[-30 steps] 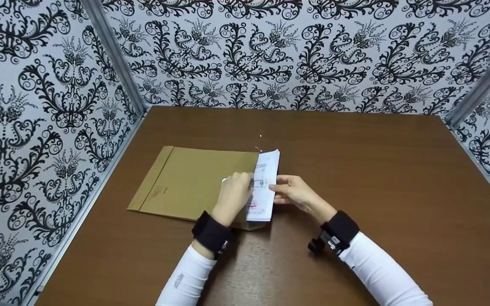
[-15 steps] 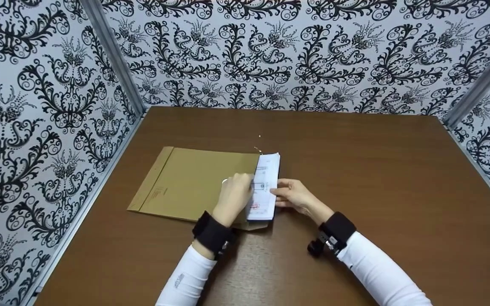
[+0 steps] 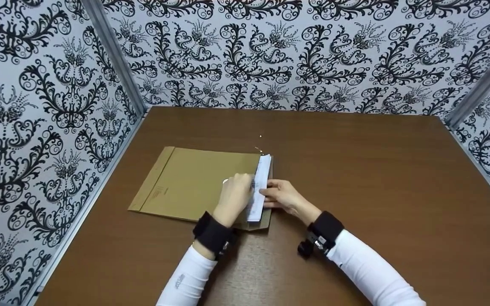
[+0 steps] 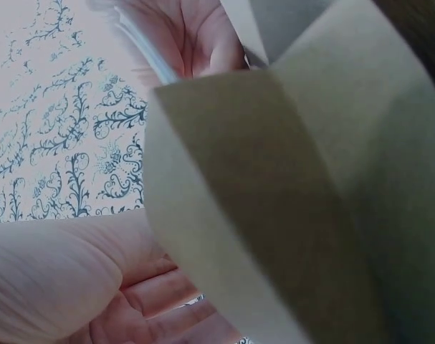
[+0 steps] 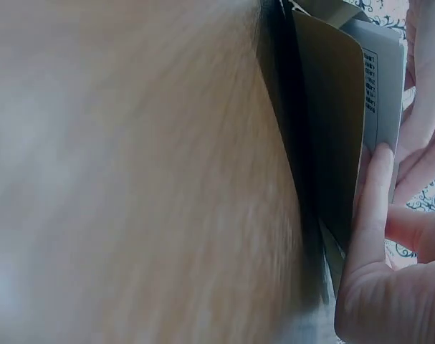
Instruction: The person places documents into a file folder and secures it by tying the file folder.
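A brown paper envelope (image 3: 198,178) lies flat on the table, its mouth towards the right. Out of that mouth sticks a narrow strip of a stack of white printed papers (image 3: 263,170). My left hand (image 3: 236,191) holds the envelope's upper layer at the mouth, fingers curled over the edge. In the left wrist view the envelope's lifted paper (image 4: 274,172) fills much of the picture. My right hand (image 3: 285,195) pinches the outer edge of the papers, thumb on top. The right wrist view has its index finger along the underside of the stack (image 5: 385,72). The papers' inner part is hidden inside the envelope.
The brown table (image 3: 377,170) stretches around the envelope. Patterned walls (image 3: 279,55) stand behind and at both sides. Small white specks (image 3: 260,136) lie just beyond the envelope's mouth. Both wrists wear black bands with cameras.
My right hand has moved left, and the papers have slid deeper into the envelope, so less of them shows. More of the envelope's lower flap is visible. My left hand has stayed in place.
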{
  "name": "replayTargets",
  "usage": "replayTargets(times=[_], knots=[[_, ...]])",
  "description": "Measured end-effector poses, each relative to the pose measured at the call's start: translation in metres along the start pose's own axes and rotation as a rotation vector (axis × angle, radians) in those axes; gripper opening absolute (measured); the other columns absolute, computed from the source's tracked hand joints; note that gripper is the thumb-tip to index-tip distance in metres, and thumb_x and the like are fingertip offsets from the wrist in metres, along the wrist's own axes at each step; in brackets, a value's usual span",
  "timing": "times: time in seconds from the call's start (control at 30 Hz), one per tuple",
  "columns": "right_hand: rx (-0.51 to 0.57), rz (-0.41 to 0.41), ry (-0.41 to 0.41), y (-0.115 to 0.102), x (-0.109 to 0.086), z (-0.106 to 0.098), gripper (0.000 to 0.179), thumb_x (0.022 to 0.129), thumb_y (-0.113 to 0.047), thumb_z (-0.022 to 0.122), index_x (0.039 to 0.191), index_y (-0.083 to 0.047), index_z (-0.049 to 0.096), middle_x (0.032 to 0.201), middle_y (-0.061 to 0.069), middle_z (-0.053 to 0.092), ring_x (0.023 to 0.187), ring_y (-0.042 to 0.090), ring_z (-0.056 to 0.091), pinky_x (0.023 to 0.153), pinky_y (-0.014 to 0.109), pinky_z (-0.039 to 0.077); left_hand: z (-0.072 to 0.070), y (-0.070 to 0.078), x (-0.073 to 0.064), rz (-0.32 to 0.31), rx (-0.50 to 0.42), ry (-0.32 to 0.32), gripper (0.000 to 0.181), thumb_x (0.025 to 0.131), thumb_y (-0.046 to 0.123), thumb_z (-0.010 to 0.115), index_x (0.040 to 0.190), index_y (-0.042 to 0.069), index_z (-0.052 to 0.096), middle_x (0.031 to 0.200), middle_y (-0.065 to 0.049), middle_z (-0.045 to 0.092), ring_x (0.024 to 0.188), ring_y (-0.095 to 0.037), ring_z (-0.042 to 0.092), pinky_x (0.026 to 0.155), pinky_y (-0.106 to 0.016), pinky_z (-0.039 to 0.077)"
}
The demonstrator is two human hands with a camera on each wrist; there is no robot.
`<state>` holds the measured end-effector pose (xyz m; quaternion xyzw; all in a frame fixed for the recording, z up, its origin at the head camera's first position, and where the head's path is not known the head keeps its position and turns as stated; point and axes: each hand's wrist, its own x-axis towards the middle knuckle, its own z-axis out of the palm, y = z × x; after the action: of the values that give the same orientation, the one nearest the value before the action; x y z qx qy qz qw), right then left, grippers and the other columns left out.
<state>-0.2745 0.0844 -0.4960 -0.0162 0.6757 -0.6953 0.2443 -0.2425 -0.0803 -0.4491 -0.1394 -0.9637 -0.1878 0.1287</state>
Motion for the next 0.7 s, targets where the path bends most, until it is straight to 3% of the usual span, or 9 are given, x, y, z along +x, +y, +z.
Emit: replayTargets(times=[0.23,0.7], knots=[[-0.034,-0.002,0.008,-0.001,0.005,0.005,0.039,0.099,0.000,0.057,0.134,0.013,0.051,0.083,-0.003,0.067,0.067,0.004,0.067,0.065,0.019,0.060,0.000,0.000,-0.001,0.012,0.024,0.044,0.008,0.088,0.007,0.071,0.080,0.006,0.072,0.084,-0.017,0.078,0.074,-0.038,0.074,0.059,-0.050,0.055],[-0.076,-0.010,0.030,-0.005,0.009,0.014,0.038,0.098,-0.001,0.057,0.134,0.011,0.054,0.090,0.001,0.069,0.074,0.008,0.069,0.069,0.021,0.061,0.002,-0.002,-0.001,0.029,-0.004,0.042,0.007,0.086,0.001,0.071,0.080,0.004,0.072,0.083,-0.017,0.077,0.074,-0.036,0.075,0.061,-0.048,0.057]])
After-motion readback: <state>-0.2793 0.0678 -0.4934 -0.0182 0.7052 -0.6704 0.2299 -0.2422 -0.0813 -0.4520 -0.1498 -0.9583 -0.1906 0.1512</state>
